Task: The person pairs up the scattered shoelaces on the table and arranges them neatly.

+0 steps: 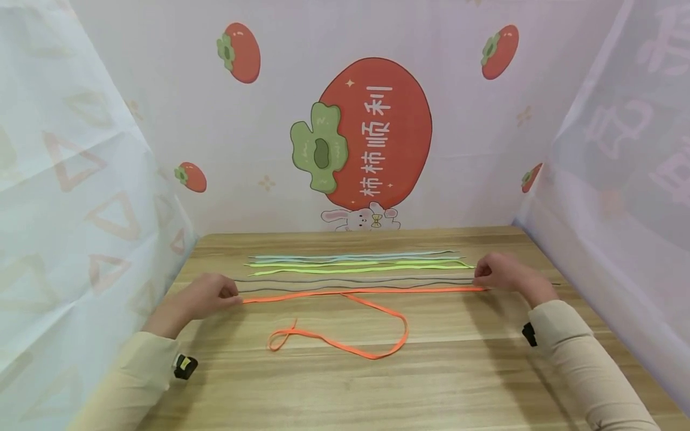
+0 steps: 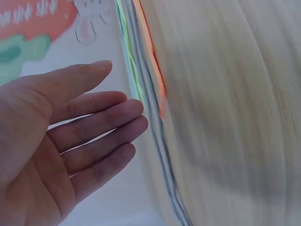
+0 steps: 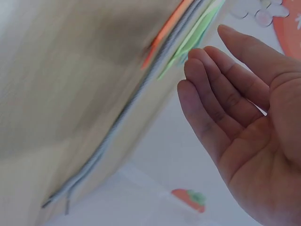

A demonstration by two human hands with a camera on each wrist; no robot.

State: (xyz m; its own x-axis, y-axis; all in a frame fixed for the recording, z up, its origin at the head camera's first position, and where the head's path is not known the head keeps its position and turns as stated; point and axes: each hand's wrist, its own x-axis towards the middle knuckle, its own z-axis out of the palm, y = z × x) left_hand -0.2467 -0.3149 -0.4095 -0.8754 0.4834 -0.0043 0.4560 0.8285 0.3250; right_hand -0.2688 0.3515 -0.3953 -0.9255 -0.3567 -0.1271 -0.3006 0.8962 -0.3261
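Note:
A flat orange lace (image 1: pixel 302 295) lies nearly straight across the table. From near its middle, another orange length (image 1: pixel 372 357) curves toward the front and ends in a small loop; whether it is a separate lace I cannot tell. Near the straight lace's left end is my left hand (image 1: pixel 207 296), its fingers extended and thumb apart in the left wrist view, holding nothing. By the right end, my right hand (image 1: pixel 509 276) also holds nothing, with fingers loosely bent. Two grey cords (image 3: pixel 123 113) run behind the orange lace and past its ends.
Further back lie green laces (image 1: pixel 323 265) and light blue laces (image 1: pixel 291 257), side by side. The wooden table (image 1: pixel 302 395) meets a white backdrop (image 1: pixel 463 197) printed with persimmons. White sheets hang at left (image 1: pixel 102 197) and right (image 1: pixel 598 197).

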